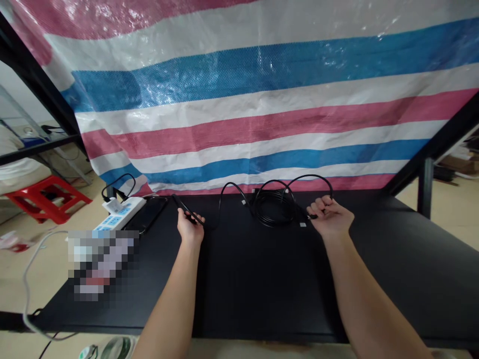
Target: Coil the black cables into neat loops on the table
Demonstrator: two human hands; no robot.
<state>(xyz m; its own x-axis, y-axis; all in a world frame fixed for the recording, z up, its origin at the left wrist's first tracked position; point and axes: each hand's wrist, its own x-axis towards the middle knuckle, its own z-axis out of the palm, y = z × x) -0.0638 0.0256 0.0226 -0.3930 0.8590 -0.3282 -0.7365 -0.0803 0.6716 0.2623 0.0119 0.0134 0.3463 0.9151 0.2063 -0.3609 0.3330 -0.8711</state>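
Note:
My left hand [190, 228] is closed around a slim, dark, elongated object [183, 205], tilted up to the left; its exact kind is unclear. A thin black cable runs from beside that hand to a coil of black cable [275, 209] lying on the black table [258, 279] near its far edge. Right of the coil, my right hand [332, 217] is curled in a fist, palm side up, around the cable. One stretch arches over from the coil into the fist, and a short dark end pokes out at its left. Small white tags [303, 225] lie by the coil.
At the table's left edge are a white power strip [121, 215] with a plug in it, a dark flat phone-like object [147, 214] and a blurred-out patch. A striped sheet [262, 114] hangs behind. Black frame posts [424, 187] flank the table. A red stool [52, 197] stands left.

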